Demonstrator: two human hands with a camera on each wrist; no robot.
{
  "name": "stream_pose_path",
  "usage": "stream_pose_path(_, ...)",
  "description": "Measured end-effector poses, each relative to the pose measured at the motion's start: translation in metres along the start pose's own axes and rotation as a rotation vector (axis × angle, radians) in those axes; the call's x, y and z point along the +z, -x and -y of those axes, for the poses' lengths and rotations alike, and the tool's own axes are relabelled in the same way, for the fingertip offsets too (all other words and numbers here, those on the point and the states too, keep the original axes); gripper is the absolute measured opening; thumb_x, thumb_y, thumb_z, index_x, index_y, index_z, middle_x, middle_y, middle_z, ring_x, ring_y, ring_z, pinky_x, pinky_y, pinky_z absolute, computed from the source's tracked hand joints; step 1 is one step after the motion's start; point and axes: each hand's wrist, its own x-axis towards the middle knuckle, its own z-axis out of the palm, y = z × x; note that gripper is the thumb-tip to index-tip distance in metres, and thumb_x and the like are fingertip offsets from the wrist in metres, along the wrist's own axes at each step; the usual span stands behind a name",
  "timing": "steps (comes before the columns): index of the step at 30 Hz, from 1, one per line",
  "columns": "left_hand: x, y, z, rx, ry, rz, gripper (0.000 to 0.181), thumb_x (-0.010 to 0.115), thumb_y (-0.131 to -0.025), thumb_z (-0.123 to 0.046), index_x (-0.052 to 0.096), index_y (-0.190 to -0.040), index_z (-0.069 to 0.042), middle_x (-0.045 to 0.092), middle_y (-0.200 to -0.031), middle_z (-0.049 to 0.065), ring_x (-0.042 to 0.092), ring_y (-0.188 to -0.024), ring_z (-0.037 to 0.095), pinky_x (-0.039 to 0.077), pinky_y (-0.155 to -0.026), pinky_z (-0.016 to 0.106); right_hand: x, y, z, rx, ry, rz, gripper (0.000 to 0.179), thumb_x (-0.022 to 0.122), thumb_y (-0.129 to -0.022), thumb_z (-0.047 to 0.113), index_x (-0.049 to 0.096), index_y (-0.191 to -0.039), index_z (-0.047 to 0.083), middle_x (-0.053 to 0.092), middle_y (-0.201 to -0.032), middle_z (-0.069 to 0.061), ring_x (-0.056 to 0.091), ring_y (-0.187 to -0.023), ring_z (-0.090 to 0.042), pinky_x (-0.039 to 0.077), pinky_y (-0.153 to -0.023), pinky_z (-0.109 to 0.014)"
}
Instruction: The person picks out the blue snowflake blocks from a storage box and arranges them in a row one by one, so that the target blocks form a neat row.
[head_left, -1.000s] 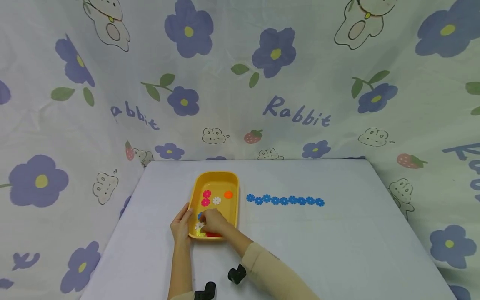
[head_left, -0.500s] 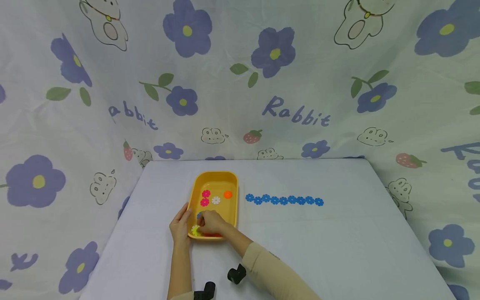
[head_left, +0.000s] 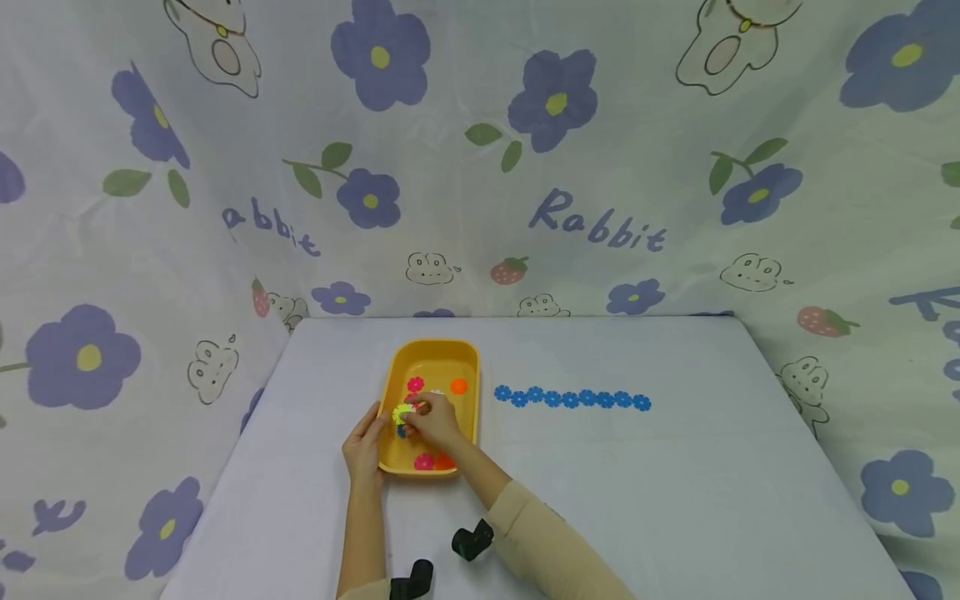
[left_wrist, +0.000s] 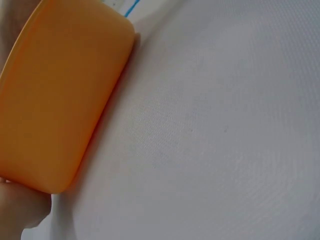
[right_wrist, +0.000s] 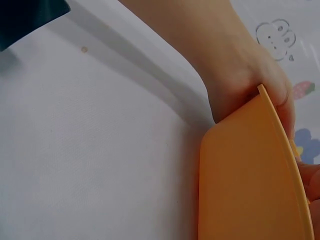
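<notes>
My left hand [head_left: 362, 446] grips the left side of a deep yellow tray [head_left: 431, 350], its thumb at the rim. Inside the tray, my right hand [head_left: 437, 421] pinches a yellow flower-shaped notched disc [head_left: 402, 413]. A blue disc [head_left: 401, 432] shows just below it, partly hidden by the fingers. Pink discs [head_left: 416, 383], an orange disc [head_left: 458, 386] and a mostly covered white one lie farther back. At the near end are another pink disc [head_left: 424, 462] and an orange-red one [head_left: 444, 462]. The left wrist view shows the tray's outer wall [left_wrist: 65, 95] up close.
To the right of the tray, a zigzag row of several blue notched discs [head_left: 572, 400] lies on the white tabletop [head_left: 645, 492]. A curtain [head_left: 465, 192] printed with flowers and rabbits hangs behind and along both sides.
My right hand has lifted the yellow disc from the tray's near left corner and moved toward the tray's middle. Pink and orange-red discs now show at the near end. My left hand keeps its grip.
</notes>
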Motion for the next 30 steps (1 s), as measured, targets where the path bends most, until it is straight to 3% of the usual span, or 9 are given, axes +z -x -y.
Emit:
stream_pose_path(6, 0.001, -0.0011, 0.0, 0.011, 0.025, -0.011, 0.041, 0.071, -0.085, -0.014, 0.061, -0.123, -0.006, 0.066, -0.108, -0.016, 0.052, -0.115, 0.007, 0.046, -0.093, 0.016, -0.0021, 0.0002, 0.0039, 0.03, -0.115, -0.091, 0.03, 0.073, -0.079, -0.001, 0.063, -0.106, -0.007, 0.061, -0.074, -0.009, 0.069, -0.068, -0.034, 0.058, -0.065, -0.042)
stream_pose_path(13, 0.0013, -0.0004, 0.0009, 0.024, 0.063, -0.013, 0.035, 0.069, -0.085, -0.009, 0.064, -0.12, -0.007, 0.068, -0.103, -0.014, 0.058, -0.099, -0.001, 0.049, -0.087, 0.015, -0.0019, -0.0009, 0.0034, 0.054, -0.099, -0.196, 0.037, 0.077, -0.074, -0.001, 0.061, -0.108, -0.006, 0.062, -0.079, -0.009, 0.068, -0.065, -0.023, 0.058, -0.065, -0.037)
stream_pose_path(22, 0.0023, -0.0026, -0.001, 0.007, 0.051, -0.014, 0.034, 0.067, -0.086, -0.009, 0.064, -0.12, -0.008, 0.068, -0.099, -0.018, 0.055, -0.109, 0.004, 0.047, -0.093, 0.017, -0.0033, -0.003, 0.0062, 0.087, 0.06, -0.206, 0.058, 0.071, -0.073, -0.009, 0.054, -0.128, -0.003, 0.061, -0.114, -0.024, 0.065, -0.084, -0.023, 0.057, -0.073, -0.028)
stream_pose_path(27, 0.002, -0.0028, -0.001, -0.004, 0.037, -0.018, 0.036, 0.067, -0.087, -0.009, 0.063, -0.122, -0.007, 0.067, -0.102, -0.018, 0.052, -0.117, 0.009, 0.045, -0.095, 0.018, -0.0038, -0.0013, 0.0066, 0.116, 0.278, -0.237, 0.04, 0.074, -0.071, -0.004, 0.063, -0.109, -0.002, 0.063, -0.094, -0.015, 0.056, -0.081, -0.02, 0.053, -0.068, -0.026)
stream_pose_path(30, 0.0025, -0.0029, -0.001, -0.009, 0.039, -0.019, 0.037, 0.067, -0.087, -0.009, 0.062, -0.123, -0.006, 0.067, -0.104, -0.017, 0.051, -0.118, 0.011, 0.045, -0.095, 0.018, -0.0042, -0.0012, 0.007, 0.149, 0.339, -0.255, 0.031, 0.076, -0.071, -0.002, 0.065, -0.1, -0.001, 0.063, -0.086, -0.009, 0.057, -0.077, -0.017, 0.053, -0.068, -0.025)
